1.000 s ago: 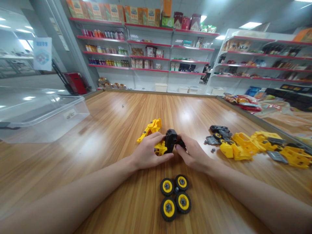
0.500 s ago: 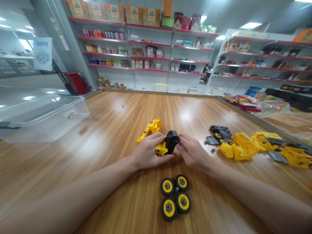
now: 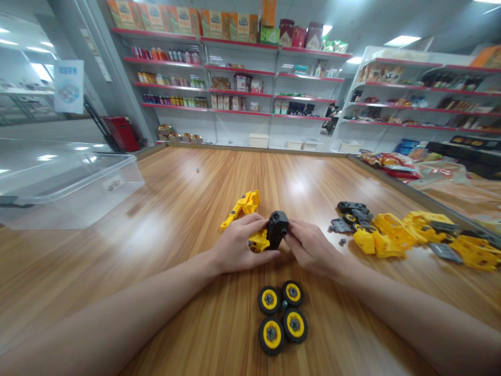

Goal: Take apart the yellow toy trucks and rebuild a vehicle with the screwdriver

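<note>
My left hand is wrapped round a yellow toy vehicle part, which it partly hides. Joined to or pressed against that part, a black plastic toy part stands upright between my hands. The thumb and fingers of my right hand are pinched at its right side, by a small knob; whether they hold anything smaller is hidden. Just beyond my left hand lies a yellow toy arm. Several black toy wheels with yellow hubs lie grouped nearer me, with a small grey piece among them.
Yellow toy body pieces and dark grey parts lie to the right on the wooden table. A clear plastic bin stands at the left. One tiny piece sits toward the back. Stocked shelves rise beyond.
The black toy part and my right fingertips have shifted very slightly to the right. Everything else stays as it was.
</note>
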Motion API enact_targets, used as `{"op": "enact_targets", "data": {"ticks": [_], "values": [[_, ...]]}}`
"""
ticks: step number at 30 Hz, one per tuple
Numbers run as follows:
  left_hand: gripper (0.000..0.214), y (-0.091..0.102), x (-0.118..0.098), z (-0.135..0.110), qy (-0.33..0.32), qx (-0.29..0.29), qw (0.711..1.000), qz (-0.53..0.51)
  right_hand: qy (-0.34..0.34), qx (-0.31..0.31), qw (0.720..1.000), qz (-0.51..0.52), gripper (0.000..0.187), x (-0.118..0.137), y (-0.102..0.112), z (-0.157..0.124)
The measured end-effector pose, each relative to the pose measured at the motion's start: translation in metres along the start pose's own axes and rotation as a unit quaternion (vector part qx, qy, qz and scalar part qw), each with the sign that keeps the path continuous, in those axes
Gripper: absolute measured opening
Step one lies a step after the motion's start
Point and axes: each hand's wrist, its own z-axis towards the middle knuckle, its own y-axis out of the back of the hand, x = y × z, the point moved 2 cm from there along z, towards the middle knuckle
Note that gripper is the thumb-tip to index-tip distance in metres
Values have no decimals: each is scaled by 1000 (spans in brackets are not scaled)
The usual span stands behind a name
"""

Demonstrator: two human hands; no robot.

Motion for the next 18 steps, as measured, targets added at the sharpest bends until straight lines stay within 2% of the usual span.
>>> {"op": "enact_targets", "data": {"ticks": [3,10,18], "values": [[39,0,0,0,-5,6,1000,1,1,6,1000,-3,12,1,0,0],[42,0,0,0,-4,-7,1000,2,-4,-27,1000,3,8,3,3,1],[41,0,-1,1,-1,-6,1000,3,-36,-51,998,28,17,-2,-2,-2]]}}
